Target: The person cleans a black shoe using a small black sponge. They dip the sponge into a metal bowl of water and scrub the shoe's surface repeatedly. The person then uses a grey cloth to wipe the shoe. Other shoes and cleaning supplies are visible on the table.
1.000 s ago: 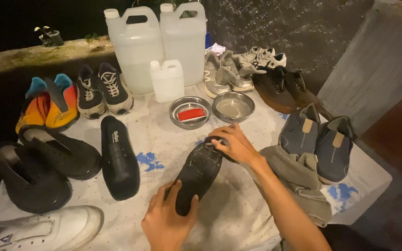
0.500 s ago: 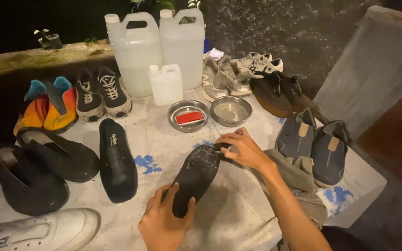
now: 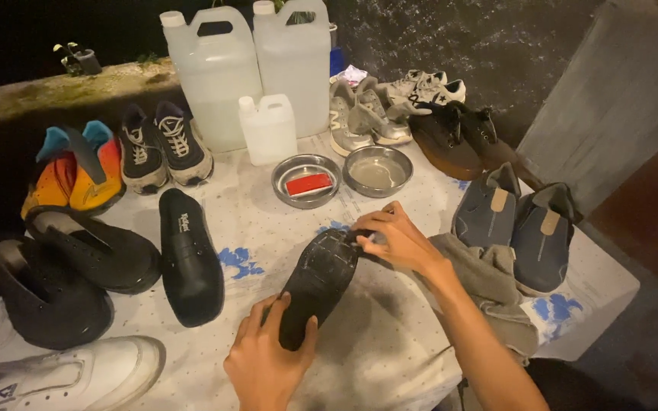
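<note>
A black shoe [image 3: 320,280] lies sole up in the middle of the cloth-covered table [image 3: 390,358]. My left hand [image 3: 266,361] grips its near end, fingers wrapped over the heel. My right hand [image 3: 392,237] is at its far end, fingertips pinched on the toe; whether something small is held there I cannot tell. A matching black shoe [image 3: 188,255] lies upright just to the left. A grey rag [image 3: 489,285] lies under my right forearm.
Two metal bowls [image 3: 378,170], one holding a red block [image 3: 308,183], sit behind the shoe. Three white plastic jugs [image 3: 215,76] stand at the back. Pairs of shoes ring the table: black clogs [image 3: 78,262] left, blue slip-ons [image 3: 519,221] right, a white sneaker [image 3: 62,373] near left.
Both hands stay on the black shoe. The shoe and my right hand have shifted slightly; the view has moved a little closer.
</note>
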